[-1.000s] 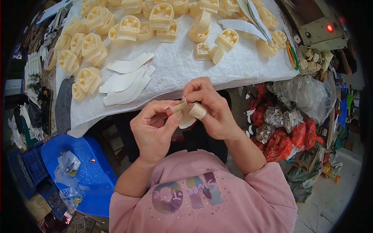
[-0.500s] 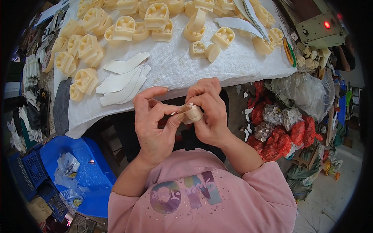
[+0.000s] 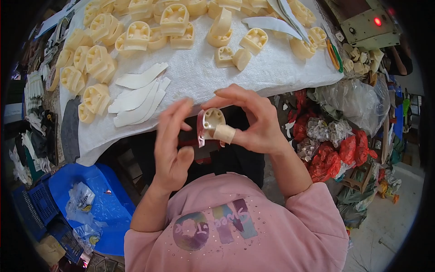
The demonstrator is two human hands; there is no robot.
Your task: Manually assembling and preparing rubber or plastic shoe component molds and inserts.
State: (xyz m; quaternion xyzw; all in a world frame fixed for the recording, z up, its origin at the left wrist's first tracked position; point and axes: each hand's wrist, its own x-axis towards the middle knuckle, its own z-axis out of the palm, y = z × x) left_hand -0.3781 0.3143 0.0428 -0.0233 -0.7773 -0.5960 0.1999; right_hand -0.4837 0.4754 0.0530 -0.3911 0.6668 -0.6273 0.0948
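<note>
Between the thumb and fingers of my right hand (image 3: 260, 124) is a cream plastic shoe heel (image 3: 212, 117), its hollow, pegged end facing up. A shiny reddish covering (image 3: 200, 129) curves along its left side. Tan tape (image 3: 224, 133) wraps my right thumb. Just left of the heel, my left hand (image 3: 170, 147) is apart from it, fingers spread and slightly blurred. White curved strips (image 3: 141, 100) lie on the cloth-covered table (image 3: 190, 72) beyond my left hand. Many similar cream heels (image 3: 100, 63) are spread along its far and left parts.
White and grey curved pieces (image 3: 272, 25) rest among the heels at the back. An orange-and-green-handled tool (image 3: 334, 56) lies at the right table edge, near a machine with a red light (image 3: 369, 31). A blue plastic chair (image 3: 106, 190) stands lower left; red bags (image 3: 324, 158) sit right.
My left hand has let go of the work and drawn back, its fingers opening. My right hand has turned the heel, so its hollow end and reddish side now show.
</note>
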